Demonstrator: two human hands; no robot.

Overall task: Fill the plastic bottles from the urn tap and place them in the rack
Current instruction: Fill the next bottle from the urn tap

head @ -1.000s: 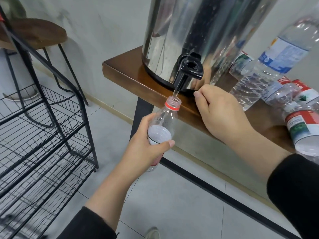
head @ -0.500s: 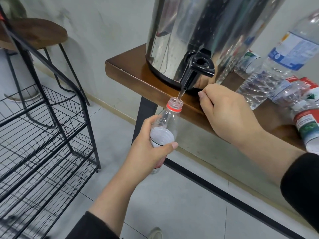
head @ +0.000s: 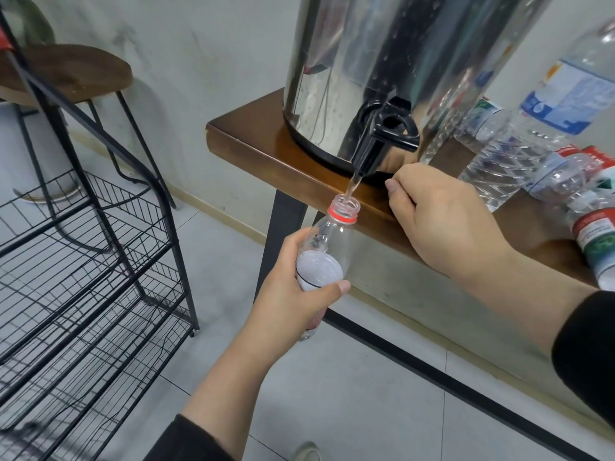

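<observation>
1. The left hand [head: 293, 287] grips the bottle [head: 327, 247] under the running tap [head: 379, 144] of the urn [head: 382, 68].
2. The right hand [head: 446, 224], fingers curled, rests on the table [head: 253, 141] edge; whether it holds anything is hidden.
3. Spare bottles [head: 519, 151] lie right; the wire rack [head: 83, 261] and a stool [head: 66, 74] stand left.

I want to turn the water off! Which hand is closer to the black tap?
Right. The right hand rests on the table edge just beside the black tap; the left hand holds the bottle below it.

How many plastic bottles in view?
At least 5: held bottle in the left hand under the tap; on the table beside the urn, a blue-labelled bottle, a small bottle behind it, two red-labelled bottles. Overlaps may hide more.
</observation>
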